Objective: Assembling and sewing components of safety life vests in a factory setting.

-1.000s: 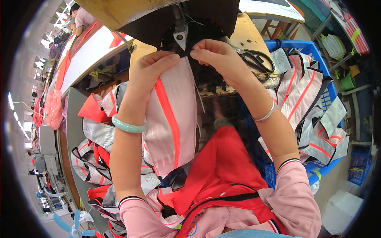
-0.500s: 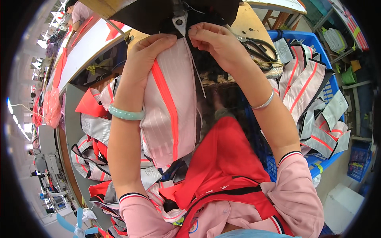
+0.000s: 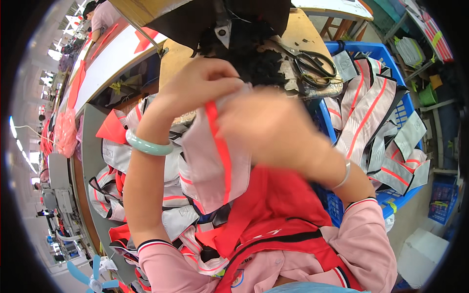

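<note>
A grey-white fabric piece [image 3: 195, 156] with a bright coral stripe hangs in front of me, above my lap. My left hand [image 3: 207, 85] is closed on its upper end, thumb and fingers pinched together. In front of the same piece, my right hand [image 3: 261, 124] is smeared by motion, so its fingers do not read clearly and I cannot tell whether it grips the cloth. Just beyond both hands, a pointed metal plate with a round hole [image 3: 223, 35] sticks out from under a dark cover, over a heap of black scraps [image 3: 254, 63].
Black-handled scissors [image 3: 315, 66] lie on the wooden worktop [image 3: 298, 29]. To the right stands a blue basket [image 3: 403, 73] heaped with striped pieces. More striped pieces [image 3: 115, 156] pile up at left. A co-worker [image 3: 102, 19] sits at the far left, and a blue fan [image 3: 95, 276] is lower left.
Both hands have come back from the metal plate toward me, bringing the fabric piece along. My right hand has swung left across the cloth. The black scraps now show.
</note>
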`<state>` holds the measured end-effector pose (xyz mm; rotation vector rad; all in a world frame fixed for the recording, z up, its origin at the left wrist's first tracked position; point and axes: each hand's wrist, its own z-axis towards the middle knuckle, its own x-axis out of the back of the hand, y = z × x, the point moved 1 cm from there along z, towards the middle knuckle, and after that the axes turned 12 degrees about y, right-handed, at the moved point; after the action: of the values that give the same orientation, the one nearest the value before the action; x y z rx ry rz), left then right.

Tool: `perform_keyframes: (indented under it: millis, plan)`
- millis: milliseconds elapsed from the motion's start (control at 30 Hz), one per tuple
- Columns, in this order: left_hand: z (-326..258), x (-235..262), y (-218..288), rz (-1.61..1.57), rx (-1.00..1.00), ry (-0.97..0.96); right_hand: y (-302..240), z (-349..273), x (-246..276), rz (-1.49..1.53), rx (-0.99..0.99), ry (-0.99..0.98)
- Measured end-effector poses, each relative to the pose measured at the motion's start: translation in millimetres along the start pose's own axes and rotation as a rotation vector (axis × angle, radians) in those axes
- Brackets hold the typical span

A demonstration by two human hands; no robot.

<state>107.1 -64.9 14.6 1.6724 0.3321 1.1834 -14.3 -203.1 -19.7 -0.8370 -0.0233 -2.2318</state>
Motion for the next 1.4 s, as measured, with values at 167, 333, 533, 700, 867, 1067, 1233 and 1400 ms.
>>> perform_keyframes:
  millis: [167, 333, 533, 700, 867, 1067, 1233, 1400]
  plan:
    - [8, -47, 22, 0.338, -0.165, -0.339, -46, 8, -25, -0.343, 0.054, -0.472]
    - [2, -68, -4, -0.126, -0.013, -0.442, -39, 3, -22, -0.33, 0.007, -0.836]
    - [-52, -62, -45, -0.261, 0.055, -0.228, 3, -36, -6, 0.012, -0.227, -0.57]
    - [-106, -61, -74, -0.078, 0.155, 0.025, 15, -34, 16, 0.135, -0.353, -0.509]
    - [-124, -63, -48, -0.045, 0.026, 0.295, 19, -39, 22, 0.168, -0.428, -0.37]
    - [-138, -32, 24, -0.09, -0.138, 0.332, 10, -20, 58, 0.7, -0.665, -0.237]
    - [-89, -8, 33, 0.002, -0.054, 0.322, 29, 3, 49, 0.553, -0.701, -0.103]
    - [-37, 0, -4, -0.149, 0.065, 0.259, 62, 9, 14, 0.655, -0.853, -0.077]
